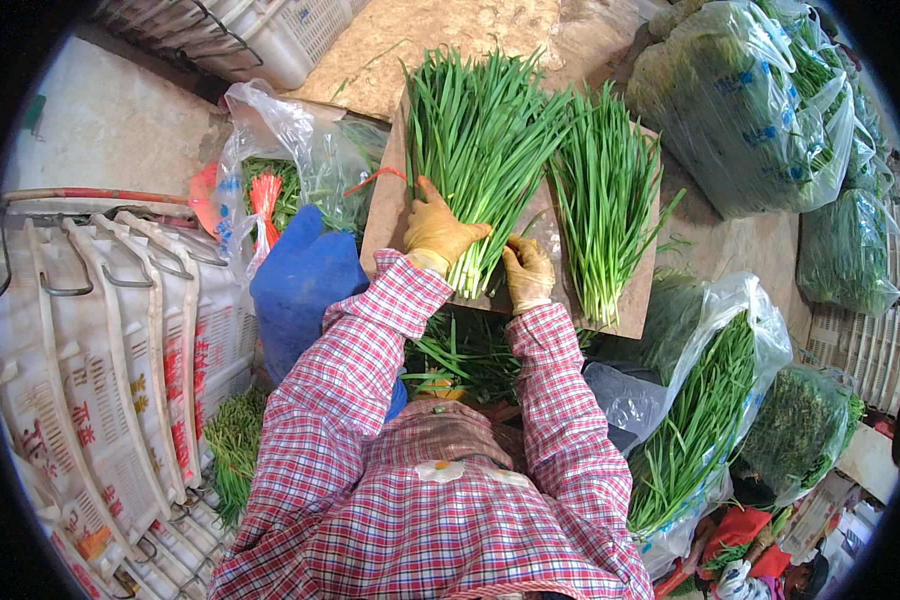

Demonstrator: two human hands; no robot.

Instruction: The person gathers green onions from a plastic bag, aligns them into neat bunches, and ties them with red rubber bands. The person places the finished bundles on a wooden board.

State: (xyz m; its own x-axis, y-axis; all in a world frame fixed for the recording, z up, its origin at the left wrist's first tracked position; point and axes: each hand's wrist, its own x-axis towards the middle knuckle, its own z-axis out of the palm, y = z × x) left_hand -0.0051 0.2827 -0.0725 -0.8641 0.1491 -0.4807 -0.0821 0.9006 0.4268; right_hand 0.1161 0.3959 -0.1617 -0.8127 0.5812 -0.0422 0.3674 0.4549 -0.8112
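Observation:
A large bunch of garlic chives (480,150) lies on a wooden board (390,217), with its pale cut ends towards me. My left hand (439,229), in a yellow rubber glove, rests on the bunch's left side. Its index finger points away from me, and the thumb stretches across the stems. Close to the right side of the lower stems is my right hand (529,271), gloved alike, with curled fingers. Whether it pinches anything is hidden. A second, narrower bunch of chives (604,202) lies on the board to the right.
Stacked white plastic crates (120,352) line the left. Red ties (267,206) stand by a plastic bag of greens (307,150), beside a blue cover (300,292). On the right are bagged greens (750,127) and an opened bag of chives (697,420). Loose leaves lie below the board.

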